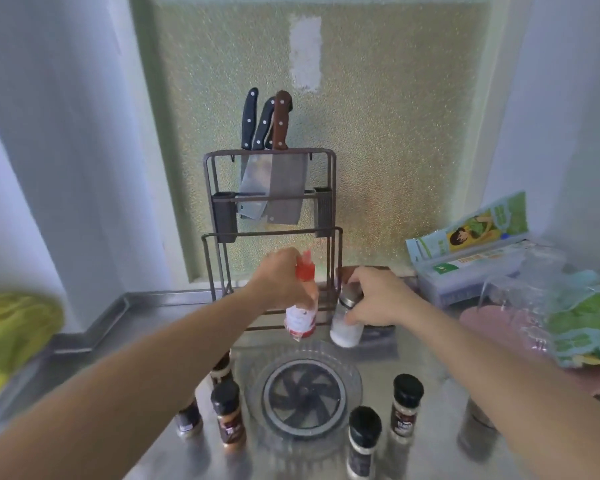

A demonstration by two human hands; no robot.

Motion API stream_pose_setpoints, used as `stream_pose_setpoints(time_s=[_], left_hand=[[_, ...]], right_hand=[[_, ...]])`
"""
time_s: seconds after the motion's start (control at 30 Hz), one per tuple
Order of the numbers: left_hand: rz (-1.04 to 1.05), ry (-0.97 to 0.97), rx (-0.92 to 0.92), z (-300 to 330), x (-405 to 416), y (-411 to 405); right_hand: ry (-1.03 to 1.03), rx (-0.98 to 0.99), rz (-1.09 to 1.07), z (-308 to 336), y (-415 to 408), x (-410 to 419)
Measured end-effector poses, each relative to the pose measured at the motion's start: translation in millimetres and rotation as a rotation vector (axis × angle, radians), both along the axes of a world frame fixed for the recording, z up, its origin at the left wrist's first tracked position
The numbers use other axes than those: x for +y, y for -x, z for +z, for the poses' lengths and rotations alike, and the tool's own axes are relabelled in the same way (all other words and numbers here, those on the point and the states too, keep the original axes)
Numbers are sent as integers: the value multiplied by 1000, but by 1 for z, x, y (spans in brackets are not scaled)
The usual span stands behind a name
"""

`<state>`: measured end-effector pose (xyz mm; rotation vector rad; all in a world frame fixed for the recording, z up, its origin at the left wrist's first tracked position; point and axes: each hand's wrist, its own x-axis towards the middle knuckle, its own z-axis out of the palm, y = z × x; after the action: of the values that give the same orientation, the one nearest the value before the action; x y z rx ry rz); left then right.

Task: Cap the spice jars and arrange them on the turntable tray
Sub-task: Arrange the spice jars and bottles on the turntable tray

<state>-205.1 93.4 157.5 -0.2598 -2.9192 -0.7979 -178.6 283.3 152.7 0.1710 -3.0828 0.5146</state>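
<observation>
No wording can be read anywhere; motion blur and small size defeat every label. The dark-capped spice jars on the surface carry dark labels with pale marks too smeared to make out. The red-capped bottle has a white and red label, its print illegible. The green and white boxes at the right bear a cartoon figure and blocks of lettering, possibly Chinese characters, but none resolves into readable text.

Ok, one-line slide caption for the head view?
Left hand holds red-capped bottle, right hand grips white jar above turntable tray.
</observation>
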Motion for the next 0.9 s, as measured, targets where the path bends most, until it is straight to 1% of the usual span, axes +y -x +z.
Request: stream_pose_setpoints(time_s=[0.1,0.23,0.5,0.67,0.77,0.9], left_hand=[[19,50,-24,-18,-18,-4],[34,83,-33,-44,-29,2],[12,66,-56,-75,-35,20],[7,102,-37,-79,-32,19],[12,81,-54,-78,-35,16],[24,-39,-69,-58,-52,4]], right_hand=[[-31,-47,53,-8,4,-31],[-82,-94,55,-26,16,-51],[-127,-128,38,-53,36,-63],[-157,-133,39,-64,36,-68],[-166,-138,44,-61,31,-70],[-190,-125,36,-46,22,-72]])
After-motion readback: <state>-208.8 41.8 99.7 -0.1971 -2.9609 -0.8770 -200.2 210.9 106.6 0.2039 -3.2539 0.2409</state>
